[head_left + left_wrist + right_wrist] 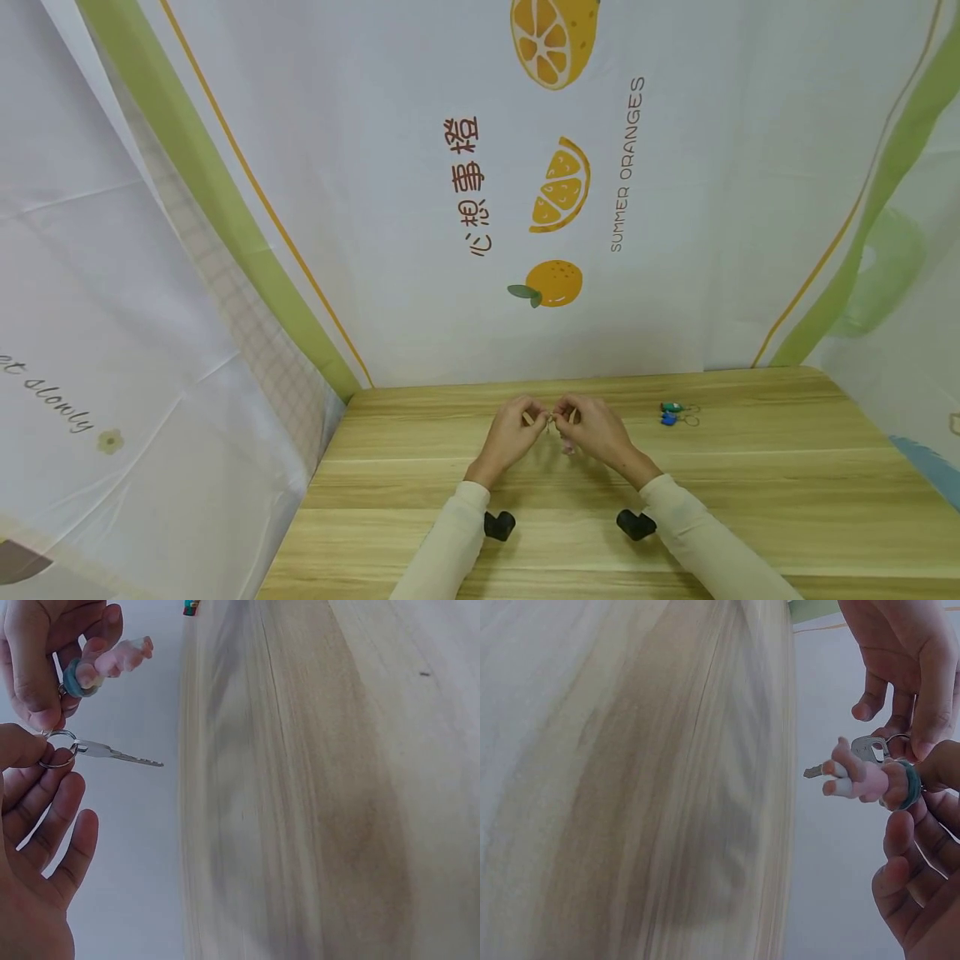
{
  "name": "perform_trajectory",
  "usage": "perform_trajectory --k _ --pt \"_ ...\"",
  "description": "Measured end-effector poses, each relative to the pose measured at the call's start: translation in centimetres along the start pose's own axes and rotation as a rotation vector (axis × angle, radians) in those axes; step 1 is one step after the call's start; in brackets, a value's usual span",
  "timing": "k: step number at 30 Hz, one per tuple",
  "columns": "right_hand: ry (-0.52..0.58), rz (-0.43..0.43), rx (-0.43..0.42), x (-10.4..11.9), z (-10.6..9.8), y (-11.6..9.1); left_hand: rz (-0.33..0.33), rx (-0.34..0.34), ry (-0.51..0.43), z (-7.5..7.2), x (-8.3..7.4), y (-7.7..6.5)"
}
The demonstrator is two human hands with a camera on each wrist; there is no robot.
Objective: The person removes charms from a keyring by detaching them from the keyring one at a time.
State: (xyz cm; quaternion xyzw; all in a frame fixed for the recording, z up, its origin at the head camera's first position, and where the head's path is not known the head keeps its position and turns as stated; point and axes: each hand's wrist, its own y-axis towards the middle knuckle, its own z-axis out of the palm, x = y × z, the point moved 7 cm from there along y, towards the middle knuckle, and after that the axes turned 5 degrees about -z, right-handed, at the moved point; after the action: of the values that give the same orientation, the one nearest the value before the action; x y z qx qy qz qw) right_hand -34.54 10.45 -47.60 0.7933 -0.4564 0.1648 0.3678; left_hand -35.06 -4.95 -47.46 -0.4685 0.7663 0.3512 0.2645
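My left hand (513, 433) pinches a metal key ring (60, 748) between thumb and finger, its other fingers spread loosely. From the ring a silver key (112, 752) sticks out. Close against it, my right hand (596, 429) grips the top of a small pink figurine charm (862, 776) with a teal band around it. The charm dangles from the fingertips in the head view. The fingertips of both hands nearly meet at the ring; whether charm and ring are joined is hidden by the fingers.
A green keychain (672, 407) and a blue keychain (667, 419), each with a ring, lie right of the hands on the wooden table (787, 500). Two black pieces (636, 525) sit by the wrists. A white printed curtain (405, 292) hangs behind the table.
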Motion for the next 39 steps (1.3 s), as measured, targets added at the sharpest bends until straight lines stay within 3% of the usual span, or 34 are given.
perform_trajectory --k 13,39 --pt "-0.019 -0.002 0.007 0.11 0.09 -0.04 0.043 -0.008 -0.013 -0.21 -0.1 0.01" --pt "0.011 0.047 0.031 -0.85 0.14 0.04 0.018 -0.021 -0.056 -0.67 0.3 0.16"
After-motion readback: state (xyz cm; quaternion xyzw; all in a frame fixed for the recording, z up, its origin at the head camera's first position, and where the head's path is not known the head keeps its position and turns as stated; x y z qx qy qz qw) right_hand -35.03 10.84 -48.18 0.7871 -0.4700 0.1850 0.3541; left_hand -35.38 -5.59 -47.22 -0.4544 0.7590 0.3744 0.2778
